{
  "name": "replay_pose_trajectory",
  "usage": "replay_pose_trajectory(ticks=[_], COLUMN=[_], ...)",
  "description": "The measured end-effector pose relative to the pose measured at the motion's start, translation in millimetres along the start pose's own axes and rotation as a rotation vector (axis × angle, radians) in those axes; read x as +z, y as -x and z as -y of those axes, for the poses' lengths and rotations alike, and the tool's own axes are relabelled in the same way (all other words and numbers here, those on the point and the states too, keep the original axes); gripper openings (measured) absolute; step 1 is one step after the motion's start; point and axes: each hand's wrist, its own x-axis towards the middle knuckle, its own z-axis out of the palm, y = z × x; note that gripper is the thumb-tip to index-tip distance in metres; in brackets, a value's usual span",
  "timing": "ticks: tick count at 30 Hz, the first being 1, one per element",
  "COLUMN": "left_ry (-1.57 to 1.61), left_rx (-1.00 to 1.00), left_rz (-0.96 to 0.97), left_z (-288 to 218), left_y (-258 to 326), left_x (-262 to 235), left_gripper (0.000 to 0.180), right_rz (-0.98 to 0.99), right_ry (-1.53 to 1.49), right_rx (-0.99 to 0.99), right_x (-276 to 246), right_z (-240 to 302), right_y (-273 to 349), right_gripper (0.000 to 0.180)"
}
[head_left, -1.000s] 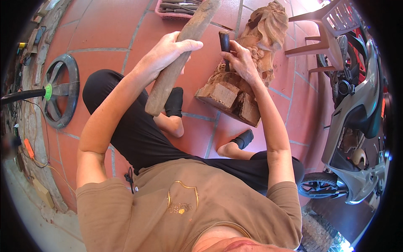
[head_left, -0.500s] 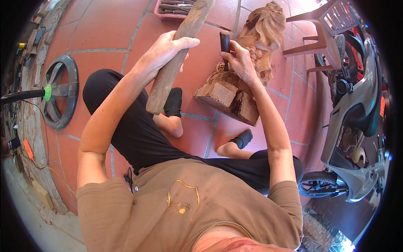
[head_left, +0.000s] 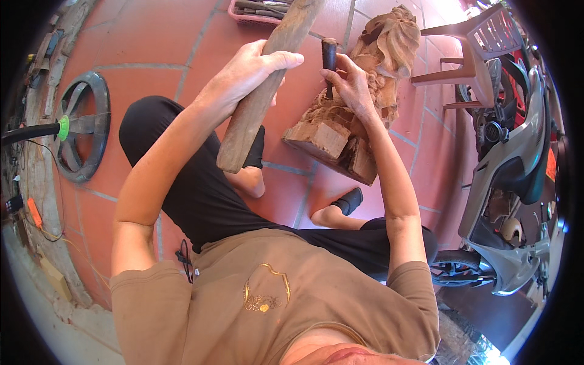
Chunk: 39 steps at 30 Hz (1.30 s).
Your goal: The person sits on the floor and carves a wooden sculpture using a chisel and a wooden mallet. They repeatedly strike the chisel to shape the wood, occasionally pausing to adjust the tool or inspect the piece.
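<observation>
My left hand (head_left: 252, 73) is wrapped round a long, worn wooden club (head_left: 248, 125), which slants from the top of the view down over my bent leg. Its far end runs out past the top edge. To the right, my right hand (head_left: 354, 88) grips a chisel (head_left: 329, 56) by its dark handle, held nearly upright. The chisel's blade points down at a brown wood carving (head_left: 389, 48) lying on the floor; its cutting tip is hard to make out. Folds and rounded shapes cover the carving's far part, while a blocky base (head_left: 322, 137) faces me. Club and chisel are apart.
A pink basket (head_left: 252, 19) of tools stands at the far edge. On the right are a brown plastic chair (head_left: 468, 67) and a grey motorbike (head_left: 496, 201). A round black spoked base (head_left: 100, 131) with a pole is on the left. My crossed legs (head_left: 176, 176) border the tiled floor.
My left hand and the club have shifted slightly right, nearer the chisel. My right hand keeps the chisel at about the same spot on the carving. The whole view has shifted a little.
</observation>
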Motion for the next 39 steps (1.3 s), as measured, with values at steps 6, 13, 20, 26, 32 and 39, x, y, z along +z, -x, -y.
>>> replay_pose_trajectory(ticks=[6,13,20,26,32,39], left_ry=[0.012,-0.008,0.137,0.126,0.042,-0.2], left_rx=[0.001,-0.088,-0.086,-0.092,-0.001,-0.144], left_rz=[0.001,0.015,0.065,0.064,-0.05,0.127], left_z=[-6.3,-9.5,-10.8,-20.8,-10.8,15.7], left_y=[2.7,9.8,0.0,7.0,8.1,-1.2], left_x=[1.0,-5.6,-6.1,-2.5,-3.0,0.0], left_gripper=[0.041,0.045,0.032,0.036,0.033,0.049], right_rz=[0.194,0.301,0.345,0.335,0.32,0.342], right_ry=[0.073,0.152,0.312,0.286,0.284,0.326], right_rx=[0.176,0.145,0.079,0.057,0.011,0.021], right_x=[-3.1,2.2,-0.7,-2.7,-1.4,-2.3], right_z=[2.9,-4.2,4.8,0.9,-6.8,-2.1], right_y=[-3.5,-1.7,-4.3,-4.9,-3.6,-3.3], right_gripper=[0.04,0.036,0.036,0.04,0.038,0.033])
